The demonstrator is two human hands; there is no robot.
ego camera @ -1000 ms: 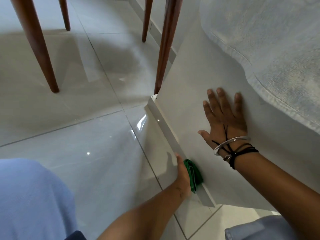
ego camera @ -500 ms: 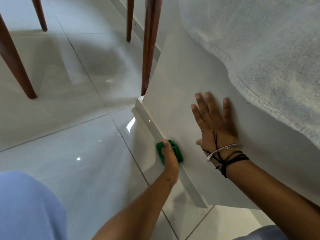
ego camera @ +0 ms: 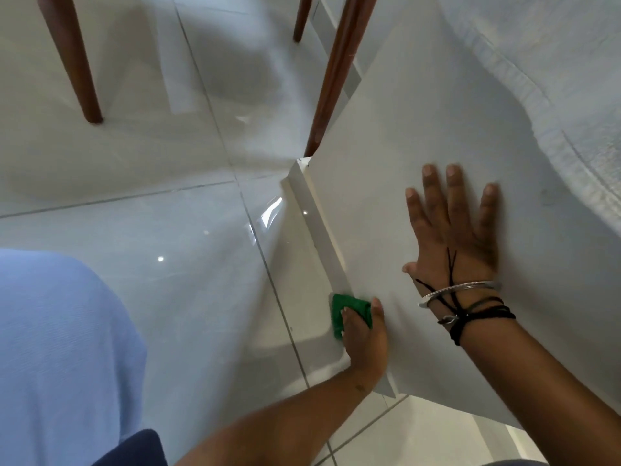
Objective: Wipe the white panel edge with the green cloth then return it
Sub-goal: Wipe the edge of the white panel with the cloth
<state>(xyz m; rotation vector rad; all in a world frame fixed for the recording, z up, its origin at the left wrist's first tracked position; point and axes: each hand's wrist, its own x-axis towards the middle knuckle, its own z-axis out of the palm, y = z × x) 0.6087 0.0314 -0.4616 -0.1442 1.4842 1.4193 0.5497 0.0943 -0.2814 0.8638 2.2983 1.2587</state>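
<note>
Glossy tiled floor [ego camera: 188, 290] under wooden legs [ego camera: 72, 62], seemingly bearing the white panel [ego camera: 420, 136].

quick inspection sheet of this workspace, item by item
surface: glossy pale tiled floor with grout lines
job's things: green cloth pressed on the narrow edge of the white panel
clutter: nothing seen
grippers: left hand grips the cloth; right hand lies flat, fingers spread, on the panel face
cables: nothing seen; black cords and a metal bangle on the right wrist
surroundings: brown wooden legs, pale fabric draped over the panel's upper right
</note>
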